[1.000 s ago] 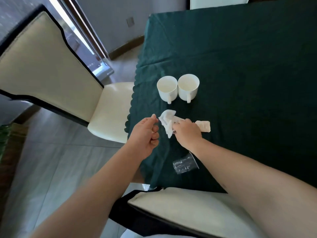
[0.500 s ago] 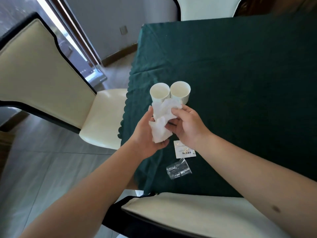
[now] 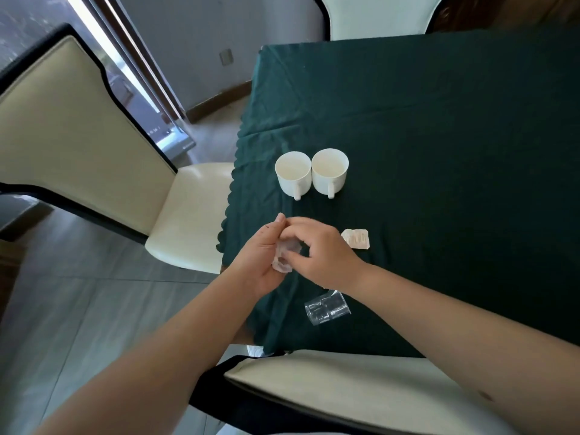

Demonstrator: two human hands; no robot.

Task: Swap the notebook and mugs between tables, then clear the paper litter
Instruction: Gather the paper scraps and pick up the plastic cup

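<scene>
Two white mugs (image 3: pixel 311 172) stand side by side on the dark green tablecloth (image 3: pixel 439 136), handles toward me. Just in front of them, over the table's left edge, my left hand (image 3: pixel 265 255) cups a crumpled white tissue (image 3: pixel 282 260). My right hand (image 3: pixel 320 251) presses on the tissue from the right with curled fingers and covers most of it. A small white paper packet (image 3: pixel 356 238) lies flat on the cloth right of my right hand. No notebook is in view.
A clear plastic cup (image 3: pixel 327 307) lies on its side near the front edge. Cream chairs with dark trim stand at the left (image 3: pixel 72 136), at the front (image 3: pixel 329 390) and at the far side (image 3: pixel 376 14). Grey floor tiles lie to the left.
The tissue was lifted off the cloth by my right hand, passed into my left palm, and crumpled smaller between both hands. My hands dropped lower, below the mugs.
</scene>
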